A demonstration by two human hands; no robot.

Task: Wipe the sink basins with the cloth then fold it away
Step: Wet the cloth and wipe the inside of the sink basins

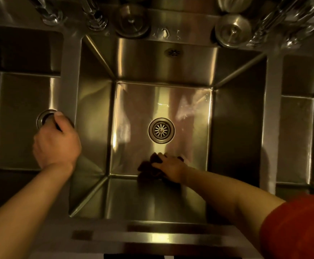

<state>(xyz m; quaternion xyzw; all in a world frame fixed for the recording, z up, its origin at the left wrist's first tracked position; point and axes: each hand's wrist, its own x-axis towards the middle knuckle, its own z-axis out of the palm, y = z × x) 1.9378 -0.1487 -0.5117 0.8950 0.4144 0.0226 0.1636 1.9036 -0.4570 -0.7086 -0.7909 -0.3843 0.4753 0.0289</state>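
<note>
A steel bench fills the frame, with three sink basins sunk into it side by side. The middle basin takes up the centre of the frame, its walls sloping down to a shiny floor with smeared wet streaks. The left basin sits at the left edge of the frame and the right basin at the right edge, each parted from the middle one by a flat steel divider.

Along the top of the frame stand clear glasses and two round steel plugs, blurred.

At the lower right of the frame a red sleeve covers the upper arm. The right hand reaches down to the floor of the middle basin, fingers curled over a dark cloth, pressing it against the near edge of the floor, below the round drain.

The left hand rests on the left divider, fingers bent over its edge toward the left basin, partly hiding that basin's drain.
</note>
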